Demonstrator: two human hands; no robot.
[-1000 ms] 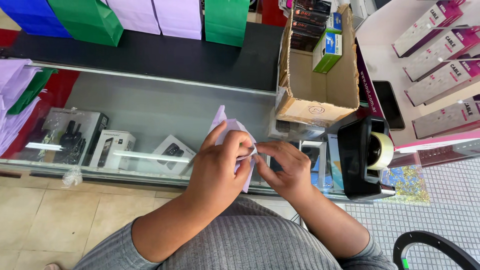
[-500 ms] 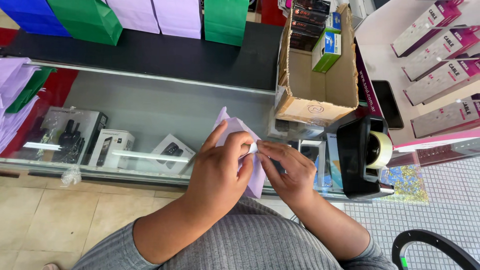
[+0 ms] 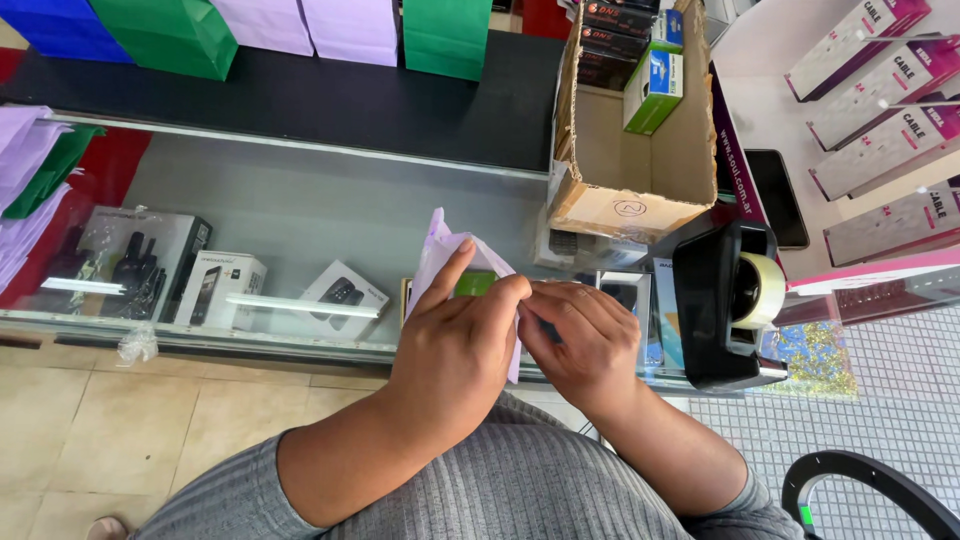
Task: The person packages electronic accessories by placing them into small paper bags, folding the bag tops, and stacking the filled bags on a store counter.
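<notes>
Since a second ago: barely any shift, just the lilac paper [image 3: 440,250] tipped a touch and a green item [image 3: 474,284] now peeking out behind the thumb, so likely still mid-fold over the glass counter [image 3: 300,210]. At nine o'clock of the paper, left hand [image 3: 455,350] still pinching its edge between thumb and curled fingers; at three o'clock, right hand [image 3: 585,345] pressing fingertips together on the same fold. Farther toward three o'clock, black tape dispenser [image 3: 725,305], untouched.

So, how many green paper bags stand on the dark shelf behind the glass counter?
2. One green bag stands at the left, beside the blue one; the other green bag stands further right, near the cardboard box. More may be hidden beyond the frame.
</notes>
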